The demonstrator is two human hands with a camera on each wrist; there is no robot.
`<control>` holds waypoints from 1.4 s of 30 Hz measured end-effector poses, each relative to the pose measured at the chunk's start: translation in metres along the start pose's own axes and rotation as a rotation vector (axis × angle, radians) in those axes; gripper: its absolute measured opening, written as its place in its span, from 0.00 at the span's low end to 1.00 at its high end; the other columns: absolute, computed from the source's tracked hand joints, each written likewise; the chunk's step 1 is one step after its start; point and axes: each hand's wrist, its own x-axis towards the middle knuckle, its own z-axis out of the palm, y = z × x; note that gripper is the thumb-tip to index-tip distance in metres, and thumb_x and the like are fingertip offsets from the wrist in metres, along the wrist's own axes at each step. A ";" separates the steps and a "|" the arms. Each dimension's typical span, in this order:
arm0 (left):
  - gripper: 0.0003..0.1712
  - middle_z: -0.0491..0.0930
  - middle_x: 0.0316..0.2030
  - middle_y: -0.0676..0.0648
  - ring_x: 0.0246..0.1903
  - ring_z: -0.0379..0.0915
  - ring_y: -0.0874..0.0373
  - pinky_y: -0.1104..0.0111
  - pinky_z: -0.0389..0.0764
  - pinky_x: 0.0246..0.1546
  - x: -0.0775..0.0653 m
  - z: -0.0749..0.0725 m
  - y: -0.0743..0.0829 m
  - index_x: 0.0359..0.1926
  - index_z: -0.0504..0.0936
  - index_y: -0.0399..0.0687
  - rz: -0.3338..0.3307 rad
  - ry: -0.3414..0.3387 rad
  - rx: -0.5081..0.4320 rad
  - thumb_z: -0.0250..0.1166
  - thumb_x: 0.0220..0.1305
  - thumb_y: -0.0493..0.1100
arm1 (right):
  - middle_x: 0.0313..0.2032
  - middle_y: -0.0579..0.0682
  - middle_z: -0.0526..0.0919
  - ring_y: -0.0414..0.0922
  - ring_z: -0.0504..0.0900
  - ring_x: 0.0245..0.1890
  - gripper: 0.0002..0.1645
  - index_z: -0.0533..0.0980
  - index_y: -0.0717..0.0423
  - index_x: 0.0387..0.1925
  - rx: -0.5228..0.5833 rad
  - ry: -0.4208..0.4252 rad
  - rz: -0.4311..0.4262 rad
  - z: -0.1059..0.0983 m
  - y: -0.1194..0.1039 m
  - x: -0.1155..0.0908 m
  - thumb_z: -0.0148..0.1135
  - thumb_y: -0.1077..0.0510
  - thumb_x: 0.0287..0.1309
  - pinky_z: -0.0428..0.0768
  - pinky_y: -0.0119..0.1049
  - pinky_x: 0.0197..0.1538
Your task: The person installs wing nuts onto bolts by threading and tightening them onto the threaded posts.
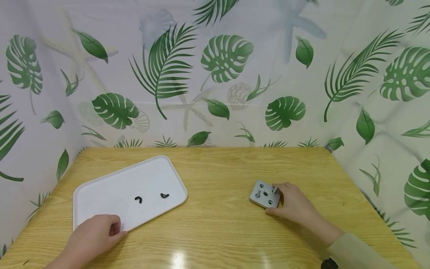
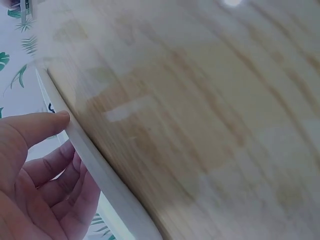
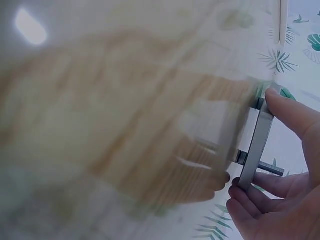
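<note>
Plate [image 1: 264, 198], grey, with 2 bolts [image 1: 258, 194] projecting: could twist loose if edge grip slips; knocked bolt could tilt it. Plate lies just left of right hand [image 1: 295, 203], which grips its edges, over right half of surface [image 1: 215, 228]. Left hand [image 1: 95, 233] pinches near rim of white tray [image 1: 100, 200]; jerk there could slide 2 small black parts [image 1: 139, 199] lying on it.

Right sleeve [image 1: 361, 252]: pale olive, long, toward the bench's [image 1: 218, 243] right edge
Black piece [image 1: 329, 263]: rounded, just beside that sleeve
Left hand [image 1: 92, 237], right hand [image 1: 297, 207]: bare
</note>
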 end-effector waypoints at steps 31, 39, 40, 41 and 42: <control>0.19 0.70 0.19 0.53 0.20 0.62 0.57 0.63 0.66 0.21 0.020 0.008 0.049 0.26 0.69 0.55 0.185 0.114 0.163 0.68 0.70 0.37 | 0.59 0.69 0.82 0.66 0.81 0.58 0.56 0.75 0.70 0.67 -0.023 0.025 -0.024 -0.001 -0.003 -0.006 0.85 0.38 0.47 0.80 0.63 0.61; 0.19 0.71 0.18 0.51 0.19 0.63 0.58 0.63 0.67 0.20 0.027 0.011 0.065 0.26 0.69 0.51 0.206 0.134 0.156 0.69 0.70 0.37 | 0.57 0.67 0.83 0.62 0.83 0.56 0.55 0.76 0.71 0.66 -0.005 0.006 -0.046 0.001 -0.008 -0.002 0.87 0.43 0.45 0.82 0.60 0.60; 0.19 0.72 0.18 0.50 0.19 0.63 0.57 0.62 0.67 0.20 0.028 0.011 0.066 0.26 0.69 0.51 0.206 0.136 0.155 0.69 0.70 0.36 | 0.57 0.67 0.83 0.63 0.83 0.56 0.55 0.75 0.71 0.67 -0.003 0.001 -0.051 0.002 -0.009 -0.001 0.87 0.43 0.45 0.82 0.60 0.61; 0.19 0.72 0.18 0.50 0.19 0.63 0.57 0.62 0.67 0.20 0.029 0.012 0.068 0.26 0.69 0.51 0.206 0.140 0.153 0.69 0.70 0.36 | 0.58 0.67 0.83 0.63 0.82 0.57 0.55 0.76 0.70 0.67 -0.003 -0.003 -0.056 0.002 -0.011 0.000 0.87 0.42 0.44 0.81 0.60 0.61; 0.19 0.72 0.18 0.50 0.19 0.63 0.57 0.62 0.67 0.20 0.031 0.013 0.069 0.26 0.69 0.50 0.208 0.147 0.152 0.69 0.69 0.36 | 0.58 0.67 0.83 0.63 0.82 0.58 0.55 0.76 0.70 0.67 0.001 -0.007 -0.055 0.002 -0.012 0.000 0.88 0.43 0.44 0.81 0.60 0.62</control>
